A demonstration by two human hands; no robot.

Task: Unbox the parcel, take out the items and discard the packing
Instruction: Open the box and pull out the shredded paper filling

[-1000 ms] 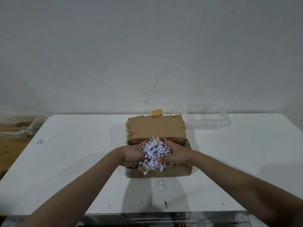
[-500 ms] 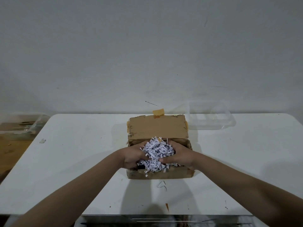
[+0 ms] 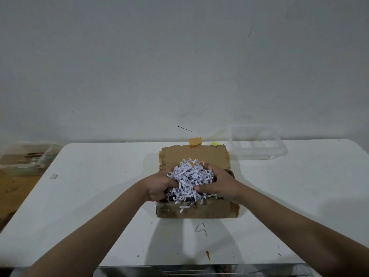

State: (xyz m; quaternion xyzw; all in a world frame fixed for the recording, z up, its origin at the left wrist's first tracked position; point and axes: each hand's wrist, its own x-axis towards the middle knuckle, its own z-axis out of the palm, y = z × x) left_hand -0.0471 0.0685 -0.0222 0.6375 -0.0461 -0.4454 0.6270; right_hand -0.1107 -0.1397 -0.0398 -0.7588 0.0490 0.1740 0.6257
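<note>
L hand [image 3: 159, 185] & R hand [image 3: 218, 185] both curl fingers round a clump of white shredded paper strips [image 3: 190, 179], gripping it from each side, just above the open brown cardboard box [image 3: 196, 209]. Loose strips hang over box's near wall. Box sits mid white table [image 3: 89, 196], lid flap up at back. Clear plastic tray [image 3: 257, 145] near, back-right of box.

A white table [image 3: 83, 196] stands against a plain grey-white wall [image 3: 179, 56], which bears a few faint scuffs and one short dark streak just above the table's far edge. Left of the table lies a brown wooden floor [image 3: 14, 188]. The light is dim and even.
</note>
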